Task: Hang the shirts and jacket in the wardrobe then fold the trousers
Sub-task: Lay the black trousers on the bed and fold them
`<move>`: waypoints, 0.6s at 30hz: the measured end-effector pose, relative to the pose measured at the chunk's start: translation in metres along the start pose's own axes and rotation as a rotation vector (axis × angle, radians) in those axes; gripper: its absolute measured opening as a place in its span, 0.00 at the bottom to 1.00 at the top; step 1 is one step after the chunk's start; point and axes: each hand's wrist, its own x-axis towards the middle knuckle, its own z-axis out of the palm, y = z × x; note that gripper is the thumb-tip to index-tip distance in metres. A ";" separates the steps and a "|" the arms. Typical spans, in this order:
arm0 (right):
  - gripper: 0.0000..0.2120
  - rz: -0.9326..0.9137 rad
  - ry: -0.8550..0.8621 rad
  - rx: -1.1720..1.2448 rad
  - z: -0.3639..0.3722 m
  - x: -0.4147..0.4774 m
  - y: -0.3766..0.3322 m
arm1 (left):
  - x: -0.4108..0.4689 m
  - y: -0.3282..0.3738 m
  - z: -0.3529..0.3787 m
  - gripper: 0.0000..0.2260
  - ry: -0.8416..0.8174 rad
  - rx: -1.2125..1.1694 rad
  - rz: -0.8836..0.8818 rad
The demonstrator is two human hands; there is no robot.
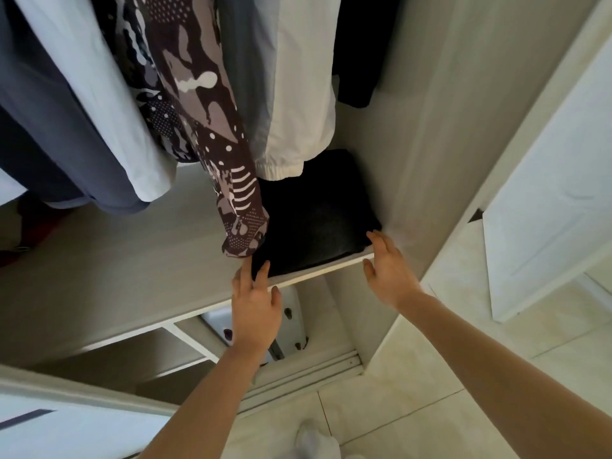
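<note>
A folded pair of black trousers lies flat on the white wardrobe shelf at the centre of the frame, pushed against the wardrobe's pale side wall on its right. The left hand reaches in from below with its fingers straight and spread, and its fingertips rest on the front left corner of the trousers. Its grip is released and grasps nothing. The right hand is at the front right corner of the trousers, fingers straight along the edge of the cloth and thumb hanging in front of the shelf's lip. This grip is also released. Across the top of the frame hang a blue-grey shirt, a pale white shirt, a brown shirt patterned with white dots and stripes, a white and grey jacket with an elastic cuff and a black garment in the upper right. The patterned sleeve hangs down to just above the left edge of the trousers. A white panelled door stands at the right. Pale floor tiles fill the lower right, and a white-socked foot shows at the bottom edge.
</note>
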 end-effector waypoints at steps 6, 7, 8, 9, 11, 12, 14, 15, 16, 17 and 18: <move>0.23 -0.018 -0.011 -0.007 0.002 -0.066 0.005 | -0.048 0.040 0.015 0.19 -0.165 -0.073 0.123; 0.22 -0.014 -0.007 -0.012 0.002 -0.078 0.009 | -0.054 0.048 0.019 0.18 -0.192 -0.104 0.137; 0.21 -0.001 -0.006 -0.016 0.003 -0.091 0.013 | -0.061 0.055 0.023 0.18 -0.219 -0.124 0.155; 0.20 0.020 -0.008 -0.021 0.004 -0.104 0.018 | -0.066 0.061 0.028 0.18 -0.246 -0.135 0.178; 0.19 0.075 -0.018 -0.019 0.006 -0.126 0.029 | -0.076 0.073 0.039 0.17 -0.312 -0.147 0.218; 0.19 0.106 -0.019 -0.017 0.007 -0.137 0.034 | -0.079 0.078 0.045 0.17 -0.352 -0.151 0.233; 0.19 0.177 -0.009 -0.015 0.010 -0.156 0.045 | -0.084 0.088 0.056 0.17 -0.441 -0.146 0.269; 0.19 0.218 -0.003 -0.014 0.012 -0.166 0.050 | -0.086 0.092 0.062 0.17 -0.485 -0.139 0.295; 0.19 0.263 0.003 -0.015 0.014 -0.175 0.055 | -0.088 0.096 0.068 0.17 -0.525 -0.132 0.327; 0.19 0.314 0.006 -0.011 0.017 -0.185 0.059 | -0.089 0.100 0.074 0.16 -0.564 -0.126 0.361; 0.19 0.365 0.012 0.000 0.021 -0.194 0.063 | -0.091 0.104 0.079 0.16 -0.600 -0.120 0.392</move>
